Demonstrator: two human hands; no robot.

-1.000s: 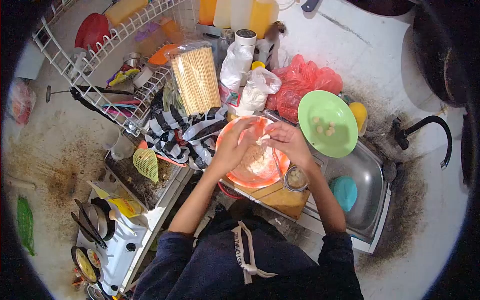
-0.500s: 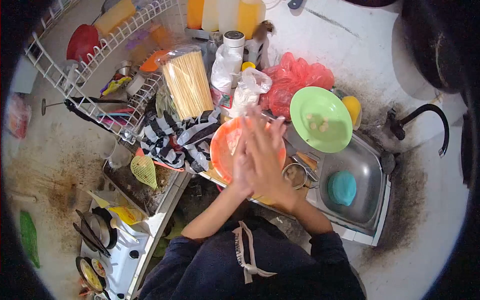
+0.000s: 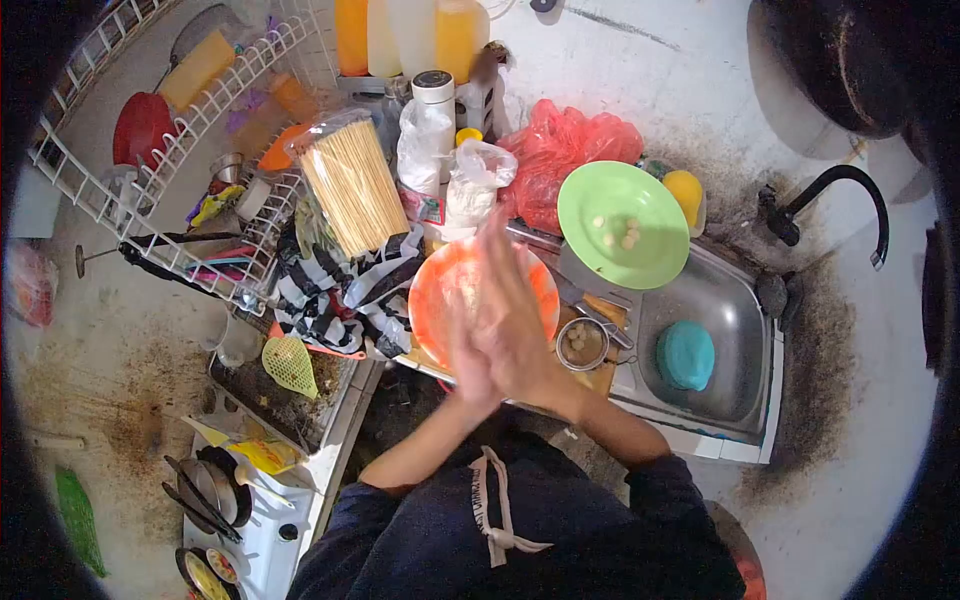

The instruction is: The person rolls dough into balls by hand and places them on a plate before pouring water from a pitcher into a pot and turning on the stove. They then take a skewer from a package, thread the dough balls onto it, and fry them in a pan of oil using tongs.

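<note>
Above an orange-and-white plate (image 3: 430, 290), my left hand (image 3: 470, 345) and my right hand (image 3: 515, 315) are pressed palm to palm, fingers stretched straight and blurred. Anything between the palms is hidden. Pale, dough-like material shows on the plate, partly behind the hands. To the right, a green plate (image 3: 625, 265) carries several small pale balls (image 3: 630, 238). Nearer me, a small round strainer (image 3: 582, 344) with more pale balls in it rests on a wooden board beside a knife (image 3: 605, 308).
A sink (image 3: 735, 400) with a turquoise object (image 3: 686, 355) and a black faucet (image 3: 840, 180) is at right. Behind the plates stand a red plastic bag (image 3: 570, 150), flour-like white bag (image 3: 475, 190), and skewers (image 3: 352, 185). A stove (image 3: 265, 520) is lower left.
The view has shifted, so most counter things appear slightly further left. My hands stay pressed together and have slid against each other, the right fingers now pointing more upward.
</note>
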